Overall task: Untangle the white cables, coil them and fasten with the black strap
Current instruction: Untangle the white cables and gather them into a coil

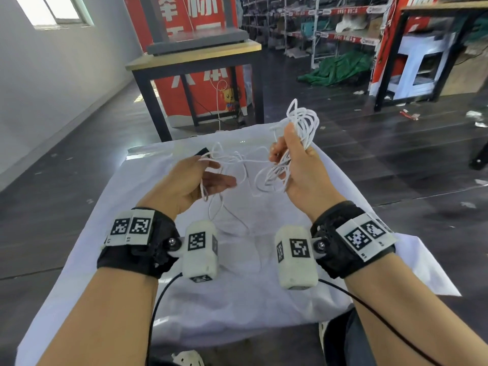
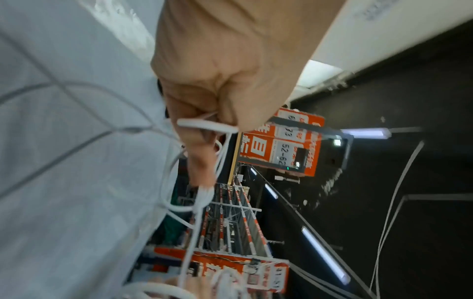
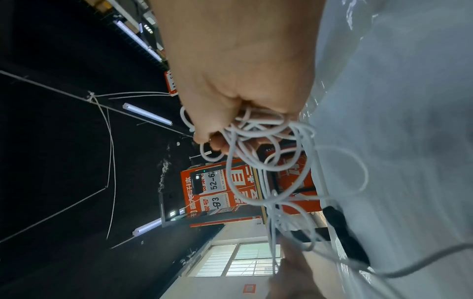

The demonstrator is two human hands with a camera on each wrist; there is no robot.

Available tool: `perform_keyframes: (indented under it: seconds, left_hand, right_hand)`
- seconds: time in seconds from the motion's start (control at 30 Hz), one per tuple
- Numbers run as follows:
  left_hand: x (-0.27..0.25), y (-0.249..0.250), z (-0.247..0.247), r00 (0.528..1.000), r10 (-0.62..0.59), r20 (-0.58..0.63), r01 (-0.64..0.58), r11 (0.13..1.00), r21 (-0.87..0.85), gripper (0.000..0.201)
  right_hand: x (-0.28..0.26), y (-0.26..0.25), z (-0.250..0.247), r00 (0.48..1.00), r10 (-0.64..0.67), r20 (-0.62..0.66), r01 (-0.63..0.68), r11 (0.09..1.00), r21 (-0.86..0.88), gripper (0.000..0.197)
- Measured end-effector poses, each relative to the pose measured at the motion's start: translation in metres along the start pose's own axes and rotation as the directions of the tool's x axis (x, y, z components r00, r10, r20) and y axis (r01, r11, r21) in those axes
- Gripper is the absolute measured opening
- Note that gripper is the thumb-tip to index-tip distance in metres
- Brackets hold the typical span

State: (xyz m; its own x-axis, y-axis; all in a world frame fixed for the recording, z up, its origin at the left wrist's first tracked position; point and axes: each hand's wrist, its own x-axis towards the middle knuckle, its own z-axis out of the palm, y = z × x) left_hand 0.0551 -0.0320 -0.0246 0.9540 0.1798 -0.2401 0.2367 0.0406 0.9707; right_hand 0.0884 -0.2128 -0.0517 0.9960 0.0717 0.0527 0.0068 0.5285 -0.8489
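My right hand is raised over the far right of the table and grips a bundle of white cable loops; the right wrist view shows the fingers curled round the tangle. Loose strands run from it leftwards to my left hand, which holds a strand. In the left wrist view, thumb and forefinger pinch this white strand. More cable hangs down onto the cloth. The black strap lies on the cloth just beyond my left hand, and the right wrist view also shows the strap.
A white cloth covers the table. Behind it stands a wooden-topped table with black legs, with red signs around it. Storage shelves and a green tarp are at the back right. Dark floor surrounds the table.
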Motion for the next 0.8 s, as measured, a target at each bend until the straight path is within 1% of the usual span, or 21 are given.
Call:
perform_keyframes:
  seconds: [0.07, 0.13, 0.2, 0.3, 0.33, 0.4, 0.47, 0.5, 0.53, 0.57, 0.6, 0.63, 0.67, 0.7, 0.73, 0.77, 0.8]
  left_hand:
    - [0.005, 0.002, -0.003, 0.996, 0.014, -0.085, -0.025, 0.992, -0.126, 0.02]
    - [0.011, 0.002, -0.009, 0.989, 0.022, -0.146, -0.06, 0.962, -0.265, 0.022]
    - [0.016, 0.0, -0.019, 0.978, 0.021, -0.208, -0.111, 0.895, -0.431, 0.021]
    - [0.016, -0.005, -0.033, 0.951, 0.02, -0.309, -0.22, 0.745, -0.63, 0.023]
    - [0.016, -0.007, -0.035, 0.948, 0.031, -0.318, -0.246, 0.708, -0.662, 0.023]
    - [0.015, -0.01, -0.036, 0.931, 0.073, -0.357, -0.307, 0.683, -0.662, 0.026]
    - [0.019, -0.011, -0.037, 0.89, 0.11, -0.443, -0.389, 0.691, -0.61, 0.025]
    - [0.021, -0.012, -0.039, 0.878, 0.104, -0.468, -0.396, 0.705, -0.588, 0.025]
    - [0.022, -0.013, -0.039, 0.88, 0.083, -0.468, -0.366, 0.747, -0.556, 0.027]
    - [0.024, -0.015, -0.039, 0.891, 0.057, -0.451, -0.303, 0.815, -0.494, 0.031]
    - [0.024, -0.016, -0.038, 0.904, 0.04, -0.425, -0.226, 0.89, -0.396, 0.033]
    - [0.025, -0.017, -0.036, 0.915, 0.039, -0.401, -0.154, 0.954, -0.258, 0.031]
    - [0.025, -0.017, -0.033, 0.924, 0.061, -0.377, -0.095, 0.993, -0.073, 0.028]
    - [0.025, -0.016, -0.031, 0.93, 0.101, -0.353, -0.049, 0.987, 0.154, 0.029]
    - [0.024, -0.015, -0.029, 0.933, 0.15, -0.326, -0.009, 0.918, 0.397, 0.034]
    - [0.024, -0.016, -0.027, 0.929, 0.21, -0.305, 0.033, 0.773, 0.634, 0.038]
    - [0.024, -0.017, -0.028, 0.913, 0.296, -0.281, 0.062, 0.581, 0.812, 0.042]
  right_hand:
    - [0.001, 0.003, 0.001, 0.996, -0.036, -0.083, 0.033, 0.999, -0.038, 0.05]
    - [0.002, 0.004, 0.001, 0.985, -0.048, -0.166, 0.043, 0.998, -0.034, 0.05]
    - [0.003, 0.002, -0.002, 0.963, -0.059, -0.263, 0.053, 0.998, -0.029, 0.049]
    - [0.005, -0.003, -0.009, 0.917, -0.079, -0.392, 0.095, 0.995, 0.023, 0.047]
    - [0.006, -0.004, -0.011, 0.902, -0.088, -0.423, 0.111, 0.993, 0.029, 0.046]
    - [0.006, -0.004, -0.012, 0.883, -0.104, -0.457, 0.131, 0.991, 0.027, 0.044]
    - [0.005, -0.002, -0.011, 0.88, -0.107, -0.462, 0.134, 0.991, 0.027, 0.043]
    - [0.005, -0.001, -0.01, 0.886, -0.103, -0.453, 0.128, 0.992, 0.024, 0.043]
    - [0.005, 0.0, -0.01, 0.896, -0.096, -0.434, 0.115, 0.993, 0.016, 0.044]
    - [0.005, 0.001, -0.01, 0.91, -0.087, -0.406, 0.097, 0.995, 0.005, 0.045]
    - [0.005, 0.002, -0.009, 0.927, -0.074, -0.369, 0.077, 0.997, -0.005, 0.046]
    - [0.005, 0.002, -0.008, 0.943, -0.058, -0.329, 0.058, 0.998, -0.009, 0.046]
    - [0.004, 0.002, -0.007, 0.957, -0.042, -0.287, 0.042, 0.999, -0.007, 0.046]
    - [0.004, 0.001, -0.005, 0.969, -0.03, -0.244, 0.03, 1.0, -0.005, 0.046]
    - [0.004, 0.0, -0.005, 0.98, -0.022, -0.199, 0.022, 1.0, -0.005, 0.045]
    - [0.003, 0.0, -0.004, 0.988, -0.017, -0.154, 0.016, 1.0, -0.008, 0.044]
    - [0.003, -0.001, -0.005, 0.993, -0.014, -0.113, 0.013, 1.0, -0.013, 0.044]
